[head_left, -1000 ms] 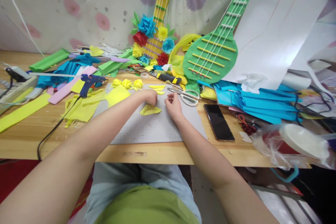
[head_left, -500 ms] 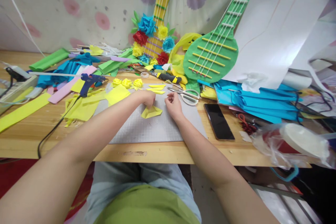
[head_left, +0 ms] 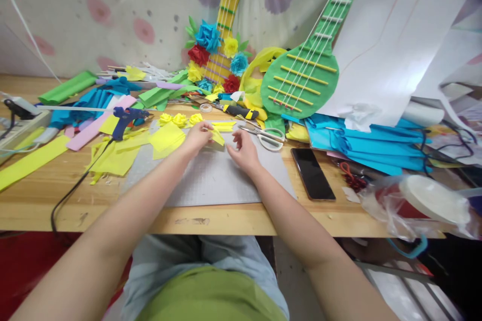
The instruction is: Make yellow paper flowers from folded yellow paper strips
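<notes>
The left hand [head_left: 199,139] pinches a yellow paper piece [head_left: 217,137]; at its four o'clock, the right hand [head_left: 244,153] curls half-open, empty, scissors [head_left: 261,132] at that hand's two o'clock.

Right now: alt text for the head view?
A person's bare left hand holds a small folded yellow paper piece over a gray gridded mat, the bare right hand close by. White-handled scissors and a black phone lie to the right, a blue glue gun to the left; a green lute-shaped craft stands behind.
</notes>
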Demonstrator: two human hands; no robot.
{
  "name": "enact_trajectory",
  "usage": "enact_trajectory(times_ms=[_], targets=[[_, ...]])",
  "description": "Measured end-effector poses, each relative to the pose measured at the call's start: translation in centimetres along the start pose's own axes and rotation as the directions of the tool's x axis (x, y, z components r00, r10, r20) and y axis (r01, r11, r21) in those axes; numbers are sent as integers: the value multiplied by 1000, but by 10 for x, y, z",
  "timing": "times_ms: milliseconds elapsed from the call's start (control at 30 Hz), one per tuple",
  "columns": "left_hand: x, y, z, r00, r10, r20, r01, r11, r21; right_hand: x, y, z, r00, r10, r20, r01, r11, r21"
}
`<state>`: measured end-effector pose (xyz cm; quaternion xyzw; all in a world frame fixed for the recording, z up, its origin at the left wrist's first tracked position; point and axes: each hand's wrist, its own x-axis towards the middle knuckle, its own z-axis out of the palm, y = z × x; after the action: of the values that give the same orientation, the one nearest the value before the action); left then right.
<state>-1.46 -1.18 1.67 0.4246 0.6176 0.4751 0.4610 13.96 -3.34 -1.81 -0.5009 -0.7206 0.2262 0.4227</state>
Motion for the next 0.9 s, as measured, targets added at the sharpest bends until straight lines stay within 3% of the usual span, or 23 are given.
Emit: enact_trajectory(times_ms=[100,233,467,600,667,733,800,900], targets=[[-14,-17,8,998,-22,-64,15,993,-118,-5,-8,3,982,-123,144,148,973,-176],[-29,-31,11,1000,-8,-15,7,996,-90,-6,-10,9,976,-137,168,186,930,-319],[-46,-26,1,993,-54,106,59,997,-48,-3,-7,11,965,-145,219,215,914,-343],[-39,-31,-7,994,68,81,-79,987,137,0,-7,11,975,-120,188,178,928,-327],[-31,-37,-15,971,238,31,-235,913,335,1,-6,10,982,-108,157,153,938,-311],[-24,-40,-22,895,441,64,-402,738,541,3,-4,9,987,-117,112,144,948,-285],[-19,-41,-27,841,518,156,-490,605,628,5,-3,8,987,-140,74,155,952,-264],[-17,-38,-26,807,543,232,-536,511,672,8,-2,8,982,-169,78,184,950,-251]])
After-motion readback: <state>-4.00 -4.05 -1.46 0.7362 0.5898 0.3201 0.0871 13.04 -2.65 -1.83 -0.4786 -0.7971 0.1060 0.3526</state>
